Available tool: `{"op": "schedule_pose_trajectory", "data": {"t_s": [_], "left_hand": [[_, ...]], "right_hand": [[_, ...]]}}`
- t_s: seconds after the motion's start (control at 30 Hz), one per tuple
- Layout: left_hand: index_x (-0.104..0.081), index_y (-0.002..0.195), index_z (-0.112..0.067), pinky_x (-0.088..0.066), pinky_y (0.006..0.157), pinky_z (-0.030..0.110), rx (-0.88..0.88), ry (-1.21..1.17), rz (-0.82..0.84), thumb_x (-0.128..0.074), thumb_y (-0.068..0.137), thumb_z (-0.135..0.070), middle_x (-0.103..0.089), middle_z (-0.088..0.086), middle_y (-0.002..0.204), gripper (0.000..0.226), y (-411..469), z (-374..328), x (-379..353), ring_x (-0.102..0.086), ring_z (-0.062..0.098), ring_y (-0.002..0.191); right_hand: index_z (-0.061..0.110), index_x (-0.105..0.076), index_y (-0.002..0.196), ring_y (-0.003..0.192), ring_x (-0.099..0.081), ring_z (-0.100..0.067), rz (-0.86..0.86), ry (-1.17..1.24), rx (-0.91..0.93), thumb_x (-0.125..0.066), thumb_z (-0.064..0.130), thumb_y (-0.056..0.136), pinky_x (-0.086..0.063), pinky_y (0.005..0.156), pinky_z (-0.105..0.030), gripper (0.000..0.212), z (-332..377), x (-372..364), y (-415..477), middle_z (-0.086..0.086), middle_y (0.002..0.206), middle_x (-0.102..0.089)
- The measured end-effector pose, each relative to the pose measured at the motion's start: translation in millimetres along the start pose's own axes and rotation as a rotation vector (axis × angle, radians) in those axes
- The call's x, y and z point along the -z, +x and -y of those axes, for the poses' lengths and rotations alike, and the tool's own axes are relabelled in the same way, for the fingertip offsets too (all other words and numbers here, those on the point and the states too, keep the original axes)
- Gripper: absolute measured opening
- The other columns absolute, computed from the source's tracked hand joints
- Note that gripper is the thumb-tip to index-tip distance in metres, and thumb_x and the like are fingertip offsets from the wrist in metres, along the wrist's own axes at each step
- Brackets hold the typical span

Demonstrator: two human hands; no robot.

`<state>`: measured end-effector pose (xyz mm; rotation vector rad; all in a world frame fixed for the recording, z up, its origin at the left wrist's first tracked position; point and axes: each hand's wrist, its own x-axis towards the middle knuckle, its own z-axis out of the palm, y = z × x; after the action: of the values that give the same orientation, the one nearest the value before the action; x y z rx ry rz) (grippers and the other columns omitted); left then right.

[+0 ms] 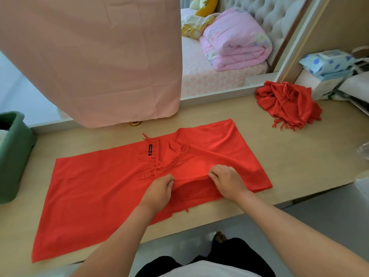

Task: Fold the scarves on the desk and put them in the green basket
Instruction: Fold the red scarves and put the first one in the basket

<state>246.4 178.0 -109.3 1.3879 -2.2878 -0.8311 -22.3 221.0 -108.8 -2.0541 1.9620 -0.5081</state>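
Flat across the middle of the table [299, 156] lies a bright red scarf [95, 196], its long body running from the near left edge up toward the far right. Its right portion is doubled back over itself, so the fringed end sits bunched near the centre, tassels tangled beside a small black label [150, 149]. The left hand [159, 193] has its fingers curled into the cloth at the near side of that fringe, and the right hand [225, 178], just to its right, pinches the edge of the upper layer, lifting it slightly (a shadowed pocket shows beneath). A second red scarf [287, 102] sits in a crumpled heap at the far right of the table, fringe trailing toward the near side, well apart from the first. The green basket [14, 156] stands at the left edge of the table, only partly in view. A pink cloth [89, 56] hangs down over the far side of the table, its hem just behind the spread scarf. Beyond it a folded pink quilt [233, 43] rests on a bed, and a blue-dotted packet [327, 60] sits atop clutter at the far right.
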Motion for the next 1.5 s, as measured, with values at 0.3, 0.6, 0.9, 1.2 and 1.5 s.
{"op": "schedule_pose_trajectory", "data": {"t_s": [0.3,0.6,0.9,1.2,1.5], "left_hand": [[-0.070,0.086,-0.023,-0.050,0.085,0.033,0.232,0.417,0.680,-0.039,0.093,-0.057,-0.072,-0.004,0.093,0.046,9.2,-12.5,25.7,-0.065,0.018,0.091],[-0.063,0.115,-0.026,-0.048,0.085,0.037,0.132,0.356,0.088,-0.054,0.094,-0.036,-0.057,0.002,0.113,0.025,100.1,-34.8,17.3,-0.053,0.025,0.111],[-0.061,0.128,-0.016,-0.040,0.102,0.042,0.281,0.506,0.079,-0.060,0.088,-0.023,-0.049,0.010,0.137,0.041,144.5,-2.5,-7.4,-0.043,0.032,0.123],[-0.073,0.108,-0.005,-0.046,0.094,0.039,0.279,0.244,-0.295,-0.046,0.070,0.018,-0.065,0.011,0.107,0.051,165.5,42.8,55.0,-0.051,0.031,0.104],[-0.064,0.124,-0.022,-0.047,0.095,0.041,-0.084,0.405,0.072,-0.044,0.086,-0.035,-0.058,0.002,0.131,0.046,135.6,42.8,15.8,-0.054,0.022,0.120]], "right_hand": [[0.024,-0.053,0.078,0.092,-0.059,-0.020,0.437,-0.091,-0.022,-0.038,0.051,0.100,-0.045,0.080,-0.036,0.038,-12.3,19.5,-7.6,0.004,0.088,-0.058],[0.027,-0.065,0.107,0.107,-0.062,-0.023,0.331,-0.014,-0.123,-0.051,0.032,0.097,-0.048,0.091,-0.035,0.019,-25.2,35.1,80.3,0.003,0.112,-0.067],[0.032,-0.035,0.150,0.147,-0.022,-0.021,0.461,-0.122,0.005,-0.051,0.036,0.097,-0.026,0.117,-0.040,0.055,-33.2,10.3,154.8,0.000,0.161,-0.025],[0.029,-0.029,0.150,0.149,-0.013,-0.027,0.431,-0.301,0.008,-0.045,0.036,0.097,-0.023,0.114,-0.046,0.056,-24.0,-19.1,180.1,-0.009,0.162,-0.015],[0.037,-0.008,0.156,0.152,0.004,-0.024,0.483,-0.288,0.207,-0.036,0.045,0.098,-0.007,0.120,-0.054,0.065,1.2,-42.3,194.2,-0.005,0.166,0.003]]}}
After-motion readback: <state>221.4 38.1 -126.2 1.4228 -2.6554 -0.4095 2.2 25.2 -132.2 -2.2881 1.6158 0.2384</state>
